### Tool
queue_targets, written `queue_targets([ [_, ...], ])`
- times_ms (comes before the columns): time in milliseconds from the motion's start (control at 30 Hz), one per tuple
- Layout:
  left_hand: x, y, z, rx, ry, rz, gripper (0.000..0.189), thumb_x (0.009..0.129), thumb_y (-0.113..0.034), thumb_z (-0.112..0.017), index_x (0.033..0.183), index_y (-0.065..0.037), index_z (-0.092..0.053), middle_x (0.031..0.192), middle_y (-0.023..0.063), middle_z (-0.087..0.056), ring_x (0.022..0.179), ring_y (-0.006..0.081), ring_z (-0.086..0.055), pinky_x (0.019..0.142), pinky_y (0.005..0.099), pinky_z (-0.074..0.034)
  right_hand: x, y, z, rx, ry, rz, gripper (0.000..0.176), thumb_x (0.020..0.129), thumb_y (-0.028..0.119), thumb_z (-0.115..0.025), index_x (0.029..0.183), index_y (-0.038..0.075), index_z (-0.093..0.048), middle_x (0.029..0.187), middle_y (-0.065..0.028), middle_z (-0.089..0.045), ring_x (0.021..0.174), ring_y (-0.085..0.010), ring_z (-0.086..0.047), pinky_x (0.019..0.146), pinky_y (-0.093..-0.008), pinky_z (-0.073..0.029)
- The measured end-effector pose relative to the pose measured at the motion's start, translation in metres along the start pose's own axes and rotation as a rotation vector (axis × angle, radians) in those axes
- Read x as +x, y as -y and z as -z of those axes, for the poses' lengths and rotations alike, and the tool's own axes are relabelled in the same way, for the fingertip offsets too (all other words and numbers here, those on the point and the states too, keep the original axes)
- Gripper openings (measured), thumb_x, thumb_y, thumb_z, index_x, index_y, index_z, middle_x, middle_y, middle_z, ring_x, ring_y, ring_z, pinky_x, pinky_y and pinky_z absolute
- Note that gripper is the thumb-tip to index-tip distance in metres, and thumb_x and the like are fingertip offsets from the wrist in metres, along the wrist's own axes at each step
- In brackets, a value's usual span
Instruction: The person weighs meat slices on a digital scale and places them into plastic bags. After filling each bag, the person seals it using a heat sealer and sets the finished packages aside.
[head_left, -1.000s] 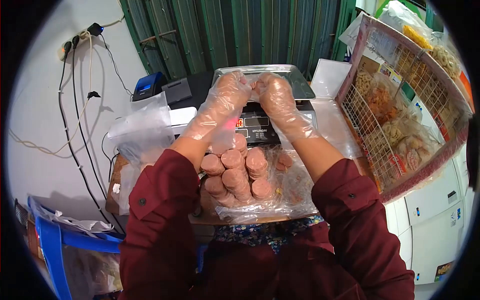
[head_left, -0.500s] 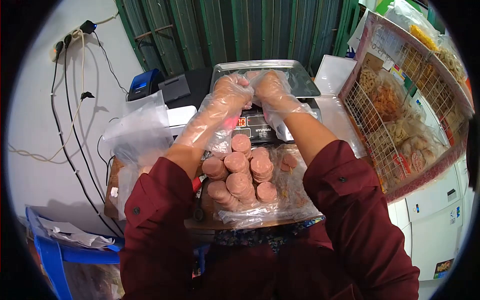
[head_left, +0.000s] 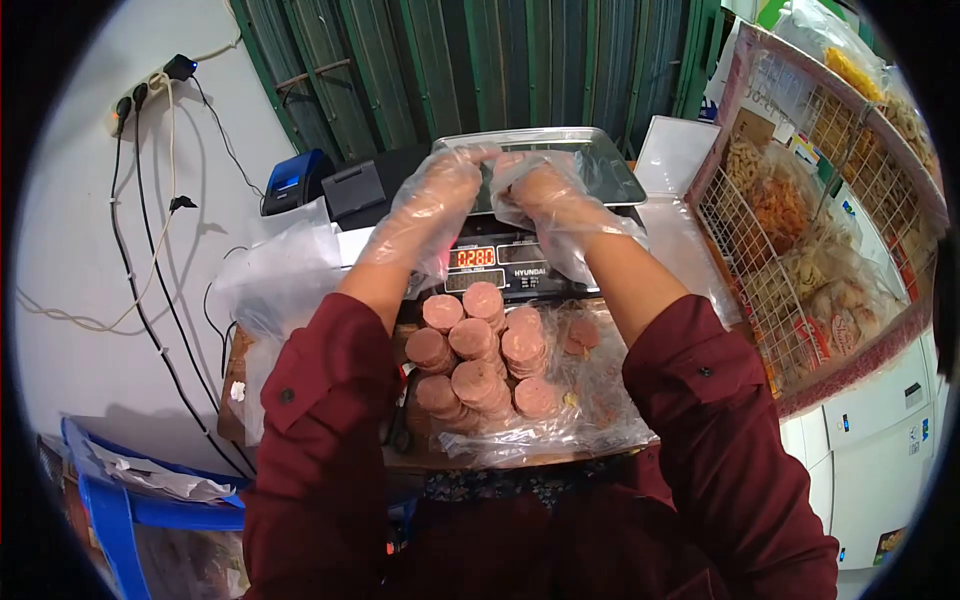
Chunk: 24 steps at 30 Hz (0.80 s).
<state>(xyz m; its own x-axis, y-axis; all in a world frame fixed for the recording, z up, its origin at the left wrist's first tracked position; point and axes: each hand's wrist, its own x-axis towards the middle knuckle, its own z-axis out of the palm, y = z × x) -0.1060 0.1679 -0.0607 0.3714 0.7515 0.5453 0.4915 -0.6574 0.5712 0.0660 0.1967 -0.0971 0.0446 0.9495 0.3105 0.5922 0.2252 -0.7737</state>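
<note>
My left hand [head_left: 450,185], in a clear plastic glove, is over the near edge of a metal weighing tray [head_left: 615,172]. Its fingers stretch to the right across the tray. Close beside it, my gloved right hand [head_left: 535,185] has its fingers curled inward; what they hold, if anything, is hidden. Below the tray, the black scale [head_left: 525,272] shows red digits reading 0280. Several stacks of round pink sausage slices [head_left: 478,383] stand in front of the scale on a plastic sheet [head_left: 600,425].
On the right leans a wire basket [head_left: 745,225] of bagged food. A blue-topped device [head_left: 290,180] and a dark box [head_left: 352,188] stand at the back left. Clear plastic bags [head_left: 285,265] lie left of the scale. A blue chair [head_left: 180,515] is at lower left.
My left hand has moved left and up from the right hand. The scale's digits show more fully now. Another slice stack has come into sight beside the front of the scale.
</note>
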Motion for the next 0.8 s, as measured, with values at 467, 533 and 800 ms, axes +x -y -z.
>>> queue_targets([
  [467, -0.001, 0.055, -0.033, 0.304, 0.006, -0.242, 0.045, 0.093, -0.010, -0.042, 0.128, -0.022, -0.066, 0.127, 0.0102, -0.066, 0.115, 0.0288, -0.064, 0.100, 0.0365, -0.050, -0.037, 0.024, 0.023, 0.518, 0.044, -0.145, 0.011, 0.084, -0.003, -0.065, 0.082, 0.002, -0.075, 0.081, -0.0057, -0.073, 0.067, -0.0126, -0.065, 0.060, -0.0259, -0.054],
  [533, 0.000, 0.068, -0.034, 0.261, 0.043, -0.173, 0.048, 0.090, -0.005, -0.042, 0.133, -0.015, -0.061, 0.133, 0.0158, -0.061, 0.121, 0.0312, -0.059, 0.106, 0.0365, -0.045, -0.019, 0.008, 0.013, 0.469, 0.042, -0.112, 0.010, 0.084, -0.002, -0.066, 0.082, 0.002, -0.075, 0.082, -0.0056, -0.073, 0.069, -0.0125, -0.066, 0.062, -0.0252, -0.054],
  [800, -0.004, 0.031, -0.018, 0.266, 0.236, 0.003, 0.054, 0.086, 0.003, -0.040, 0.137, -0.008, -0.058, 0.135, 0.0206, -0.059, 0.124, 0.0340, -0.057, 0.109, 0.0354, -0.042, 0.017, -0.002, 0.001, -0.706, 0.083, 0.177, 0.012, 0.088, 0.015, -0.065, 0.087, 0.013, -0.077, 0.084, -0.0018, -0.073, 0.076, -0.0101, -0.066, 0.065, -0.0283, -0.052],
])
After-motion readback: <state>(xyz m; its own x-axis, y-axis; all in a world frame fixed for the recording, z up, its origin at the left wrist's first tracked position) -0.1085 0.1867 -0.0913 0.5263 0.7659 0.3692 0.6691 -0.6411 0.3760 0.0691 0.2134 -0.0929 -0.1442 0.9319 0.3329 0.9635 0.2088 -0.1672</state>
